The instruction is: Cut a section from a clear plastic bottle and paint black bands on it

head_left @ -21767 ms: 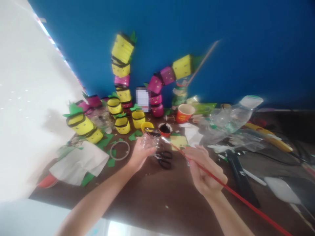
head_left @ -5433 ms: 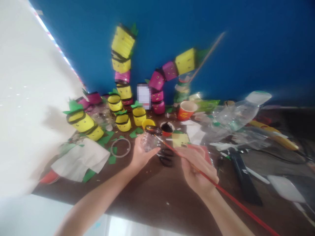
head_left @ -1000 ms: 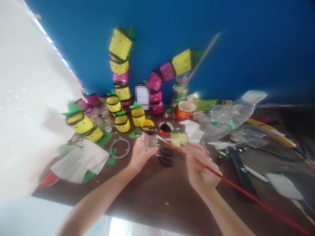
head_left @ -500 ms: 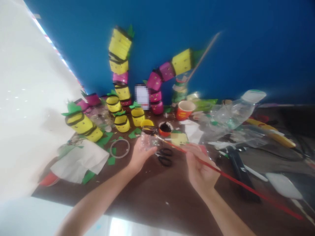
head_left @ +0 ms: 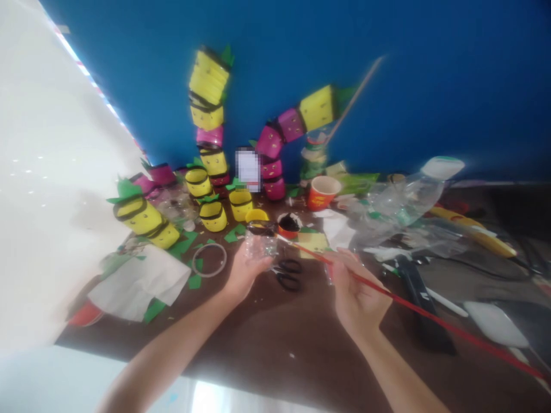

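Observation:
My left hand (head_left: 252, 264) is closed around a clear plastic cup (head_left: 262, 245) whose rim is dark, as if painted black. In my right hand (head_left: 359, 284) is a long red paintbrush (head_left: 413, 307), pinched near its front end, with the handle running off to the lower right. The brush tip reaches the right side of the cup's rim; whether it touches cannot be made out. Just behind the rim stands a small orange container of black paint (head_left: 288, 226). Black-handled scissors (head_left: 288, 275) lie on the table between my hands.
Yellow face-painted cups (head_left: 213, 216) and stacked yellow and magenta columns (head_left: 271, 166) stand at the back. A paper cup (head_left: 323, 192), clear plastic bottles (head_left: 430, 183) and a yellow tool (head_left: 486, 232) are to the right. White paper (head_left: 140, 281) and a clear ring (head_left: 209, 260) lie left.
My right hand and the brush have shifted slightly to the right. My left hand and the cup have stayed almost in place.

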The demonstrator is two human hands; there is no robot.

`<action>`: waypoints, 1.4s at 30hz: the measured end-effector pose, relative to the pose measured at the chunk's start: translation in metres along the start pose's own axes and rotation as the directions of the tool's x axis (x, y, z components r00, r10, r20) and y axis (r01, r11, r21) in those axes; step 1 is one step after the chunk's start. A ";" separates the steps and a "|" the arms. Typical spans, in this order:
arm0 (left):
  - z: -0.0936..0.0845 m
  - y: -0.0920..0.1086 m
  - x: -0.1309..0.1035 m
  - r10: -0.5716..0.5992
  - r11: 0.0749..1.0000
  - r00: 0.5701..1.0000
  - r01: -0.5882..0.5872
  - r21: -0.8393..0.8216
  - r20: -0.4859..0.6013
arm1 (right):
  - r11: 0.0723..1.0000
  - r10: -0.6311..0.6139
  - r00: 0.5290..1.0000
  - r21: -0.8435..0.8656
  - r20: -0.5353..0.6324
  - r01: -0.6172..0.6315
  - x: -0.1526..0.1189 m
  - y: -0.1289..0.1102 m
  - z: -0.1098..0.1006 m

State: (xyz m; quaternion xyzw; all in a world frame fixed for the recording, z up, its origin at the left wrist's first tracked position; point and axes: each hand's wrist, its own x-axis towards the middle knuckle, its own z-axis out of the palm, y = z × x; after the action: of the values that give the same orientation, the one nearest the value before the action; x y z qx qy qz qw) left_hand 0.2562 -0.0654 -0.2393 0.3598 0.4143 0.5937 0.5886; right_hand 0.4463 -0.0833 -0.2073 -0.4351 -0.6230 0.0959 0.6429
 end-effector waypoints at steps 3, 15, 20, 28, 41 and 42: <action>0.001 0.002 0.000 0.001 0.996 0.998 0.005 -0.085 0.069 | 1.000 -0.002 1.000 -0.012 -0.010 0.001 0.001 0.000 -0.001; 0.004 0.006 -0.001 -0.029 0.981 0.988 0.057 -0.186 0.152 | 0.999 0.031 0.999 -0.043 0.009 -0.031 0.006 0.001 -0.004; 0.004 0.008 0.001 -0.052 0.979 0.980 0.087 -0.183 0.191 | 0.996 0.037 0.999 -0.084 -0.019 -0.038 0.007 0.008 -0.007; -0.003 0.005 0.002 -0.162 0.947 0.955 0.222 -0.233 0.250 | 0.993 0.048 0.998 -0.111 -0.040 -0.052 0.007 0.012 -0.006; -0.002 -0.001 0.000 -0.062 0.970 0.975 0.109 -0.217 0.214 | 0.984 -0.001 0.995 0.175 -0.100 0.019 0.006 0.002 -0.008; -0.002 -0.002 0.001 -0.045 0.976 0.981 0.083 -0.202 0.186 | 0.975 0.020 0.997 0.221 -0.080 -0.002 0.004 0.003 -0.008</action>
State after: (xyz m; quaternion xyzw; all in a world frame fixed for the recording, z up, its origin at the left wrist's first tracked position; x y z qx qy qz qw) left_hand 0.2551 -0.0650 -0.2424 0.3347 0.3060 0.5795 0.6771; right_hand 0.4554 -0.0828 -0.2052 -0.3681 -0.5792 0.1502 0.7116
